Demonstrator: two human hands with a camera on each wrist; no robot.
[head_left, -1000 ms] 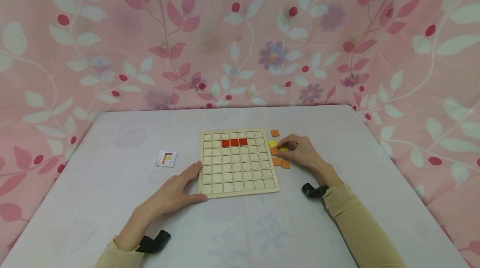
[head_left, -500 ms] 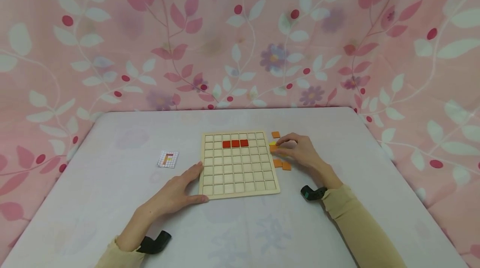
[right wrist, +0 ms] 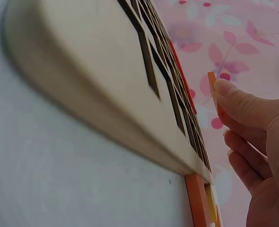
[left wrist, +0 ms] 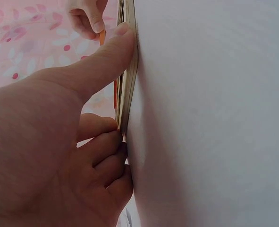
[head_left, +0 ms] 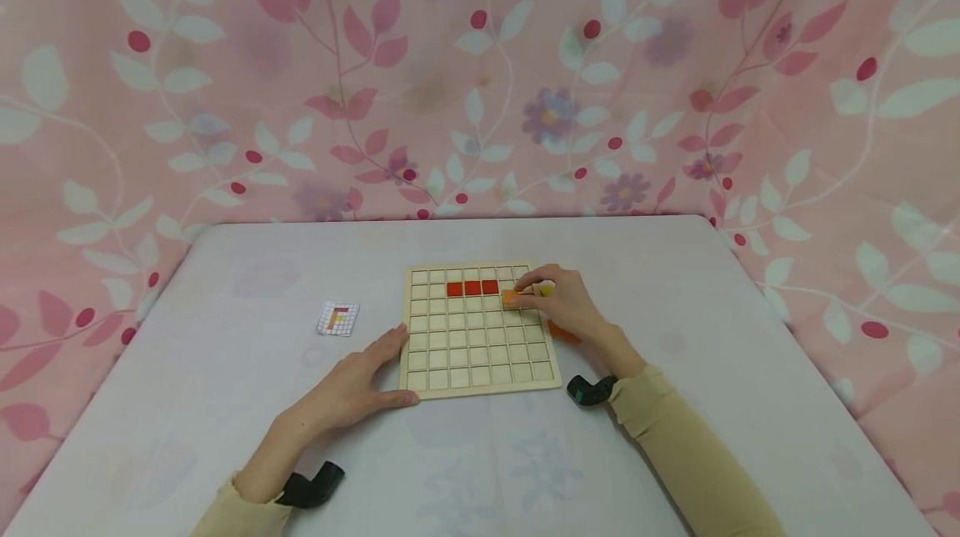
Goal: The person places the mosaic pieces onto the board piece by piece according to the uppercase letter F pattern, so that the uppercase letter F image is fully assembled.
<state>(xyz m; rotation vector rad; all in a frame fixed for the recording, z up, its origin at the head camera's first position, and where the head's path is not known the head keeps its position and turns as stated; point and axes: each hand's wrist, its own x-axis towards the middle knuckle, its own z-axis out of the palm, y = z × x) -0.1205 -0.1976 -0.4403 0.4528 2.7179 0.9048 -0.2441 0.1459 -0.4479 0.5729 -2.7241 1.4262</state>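
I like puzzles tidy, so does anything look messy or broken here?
Nothing looks broken or spilled. The three red tiles sit in a neat row on the board, and the right hand pinches an orange tile. Only the pattern card beside the board looks slightly crooked.

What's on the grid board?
Three red tiles, side by side; the left hand touches the board. The right hand holds an orange tile above; whatever lies directly beneath is covered.
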